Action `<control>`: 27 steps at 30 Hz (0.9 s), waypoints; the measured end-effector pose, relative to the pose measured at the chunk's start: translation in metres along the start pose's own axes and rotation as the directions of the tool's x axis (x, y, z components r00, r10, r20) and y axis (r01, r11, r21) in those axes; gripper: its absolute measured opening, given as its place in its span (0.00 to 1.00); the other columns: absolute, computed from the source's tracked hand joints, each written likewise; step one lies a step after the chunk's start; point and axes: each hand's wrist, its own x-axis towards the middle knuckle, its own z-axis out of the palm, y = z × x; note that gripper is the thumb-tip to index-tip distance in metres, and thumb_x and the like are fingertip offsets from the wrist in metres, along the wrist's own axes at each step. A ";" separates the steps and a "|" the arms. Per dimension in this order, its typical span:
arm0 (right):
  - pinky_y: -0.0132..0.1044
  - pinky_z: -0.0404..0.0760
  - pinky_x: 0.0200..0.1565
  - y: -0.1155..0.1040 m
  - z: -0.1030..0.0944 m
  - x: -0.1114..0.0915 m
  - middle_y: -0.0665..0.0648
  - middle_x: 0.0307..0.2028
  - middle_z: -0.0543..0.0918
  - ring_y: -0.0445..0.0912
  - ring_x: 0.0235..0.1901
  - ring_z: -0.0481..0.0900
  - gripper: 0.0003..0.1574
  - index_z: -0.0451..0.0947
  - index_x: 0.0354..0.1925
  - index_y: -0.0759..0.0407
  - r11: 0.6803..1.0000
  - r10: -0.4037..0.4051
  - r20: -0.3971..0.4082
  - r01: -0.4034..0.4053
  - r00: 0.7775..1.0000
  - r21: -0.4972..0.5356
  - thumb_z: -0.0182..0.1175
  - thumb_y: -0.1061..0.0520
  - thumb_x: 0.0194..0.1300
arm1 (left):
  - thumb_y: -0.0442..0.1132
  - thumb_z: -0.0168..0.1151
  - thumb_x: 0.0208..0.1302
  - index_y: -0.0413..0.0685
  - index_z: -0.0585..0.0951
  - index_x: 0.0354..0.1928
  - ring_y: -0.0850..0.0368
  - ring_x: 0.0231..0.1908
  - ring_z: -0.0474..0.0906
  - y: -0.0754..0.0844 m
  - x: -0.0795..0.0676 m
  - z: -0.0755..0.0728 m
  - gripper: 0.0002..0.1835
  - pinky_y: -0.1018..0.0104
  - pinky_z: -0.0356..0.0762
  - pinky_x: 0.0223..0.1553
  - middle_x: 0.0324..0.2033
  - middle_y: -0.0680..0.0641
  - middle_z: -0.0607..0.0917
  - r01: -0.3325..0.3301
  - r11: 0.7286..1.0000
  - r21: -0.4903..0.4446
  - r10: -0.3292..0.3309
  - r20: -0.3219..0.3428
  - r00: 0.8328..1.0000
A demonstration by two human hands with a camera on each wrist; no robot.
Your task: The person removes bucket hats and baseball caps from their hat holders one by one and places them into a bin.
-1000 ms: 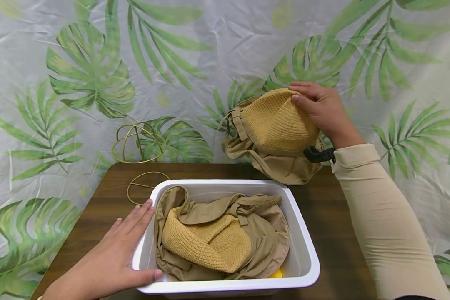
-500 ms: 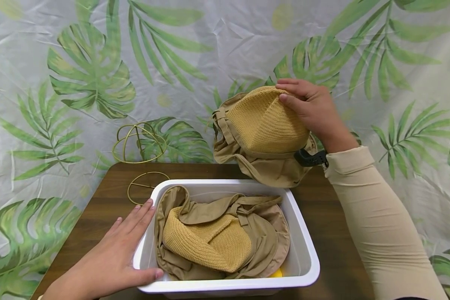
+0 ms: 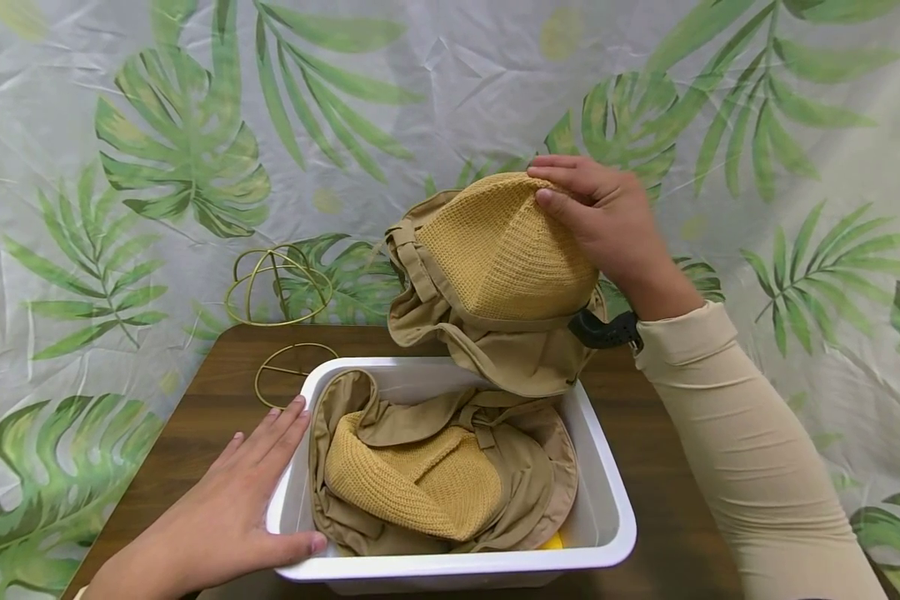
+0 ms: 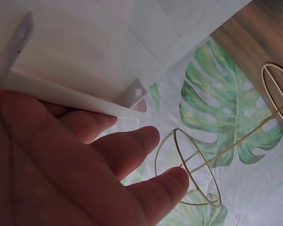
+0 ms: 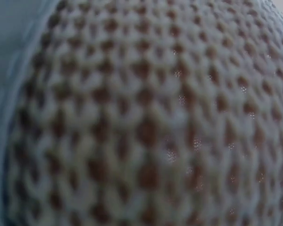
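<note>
In the head view, my right hand [image 3: 607, 225] pinches the top of a sun hat [image 3: 502, 250] with a yellow knitted crown and a floppy tan brim. The hat hangs tilted over the back right of a white plastic bin [image 3: 622, 533]; its brim overlaps the bin's far rim. Knit weave of the crown [image 5: 146, 113] fills the right wrist view, blurred. A second, similar hat [image 3: 420, 475] lies crumpled inside the bin. My left hand [image 3: 232, 500] rests against the bin's left side, fingers spread and thumb at the near rim. From below, its fingers [image 4: 127, 146] look fairly straight.
A gold wire stand [image 3: 277, 287] with a domed top and round base is behind the bin at the left. Something yellow [image 3: 553, 540] shows under the hat in the bin. The dark wooden table [image 3: 667, 500] meets a leaf-print cloth [image 3: 465, 92] at the back.
My right hand has carried the held hat leftward and slightly toward me, from beyond the bin's back right corner to over its far rim. The left hand has stayed in place.
</note>
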 end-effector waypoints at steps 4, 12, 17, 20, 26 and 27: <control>0.34 0.69 0.55 -0.008 0.006 -0.007 0.57 0.53 0.78 0.41 0.58 0.69 0.17 0.80 0.49 0.63 1.000 -0.017 0.021 0.016 1.000 0.003 0.60 0.61 0.61 | 0.73 0.59 0.42 0.48 0.48 0.72 0.50 0.69 0.41 0.000 0.001 0.000 0.60 0.48 0.41 0.65 0.71 0.52 0.46 0.003 1.000 0.004 -0.003 0.004 1.000; 0.33 0.70 0.53 -0.022 0.017 -0.024 0.62 0.53 0.77 0.44 0.58 0.69 0.16 0.79 0.48 0.67 0.995 -0.094 0.074 0.096 0.993 -0.019 0.59 0.64 0.61 | 0.73 0.59 0.42 0.48 0.49 0.72 0.50 0.69 0.42 0.002 0.000 -0.001 0.60 0.48 0.42 0.65 0.71 0.52 0.46 0.004 1.000 0.006 -0.004 0.008 1.000; 0.32 0.71 0.52 -0.027 0.026 -0.036 0.61 0.53 0.77 0.46 0.57 0.71 0.16 0.79 0.47 0.68 0.989 -0.146 0.140 0.145 0.979 0.014 0.59 0.67 0.59 | 0.74 0.58 0.42 0.49 0.48 0.72 0.50 0.69 0.41 0.002 0.001 -0.001 0.60 0.47 0.42 0.64 0.71 0.53 0.45 0.010 1.000 -0.002 -0.010 0.016 1.000; 0.32 0.71 0.51 -0.021 0.034 -0.042 0.59 0.53 0.77 0.46 0.56 0.71 0.16 0.80 0.47 0.65 0.985 -0.167 0.186 0.157 0.968 0.064 0.59 0.67 0.59 | 0.74 0.58 0.42 0.49 0.48 0.72 0.51 0.69 0.41 0.002 0.001 -0.001 0.60 0.45 0.44 0.63 0.71 0.53 0.45 0.009 1.000 -0.008 -0.009 0.018 1.000; 0.36 0.72 0.51 -0.006 0.050 -0.055 0.50 0.55 0.76 0.41 0.56 0.70 0.18 0.81 0.49 0.55 0.982 -0.187 0.290 0.175 0.939 0.066 0.61 0.61 0.58 | 0.74 0.57 0.43 0.47 0.49 0.72 0.50 0.69 0.39 0.002 0.000 -0.001 0.60 0.56 0.32 0.66 0.71 0.48 0.48 0.026 1.000 -0.004 -0.026 0.041 0.999; 0.37 0.71 0.52 -0.004 0.052 -0.057 0.49 0.55 0.76 0.41 0.57 0.69 0.17 0.81 0.48 0.55 0.983 -0.182 0.309 0.172 0.933 0.061 0.61 0.60 0.59 | 0.74 0.57 0.43 0.46 0.49 0.72 0.51 0.69 0.39 0.002 0.000 -0.001 0.60 0.57 0.31 0.66 0.71 0.48 0.48 0.027 1.000 -0.002 -0.027 0.043 0.999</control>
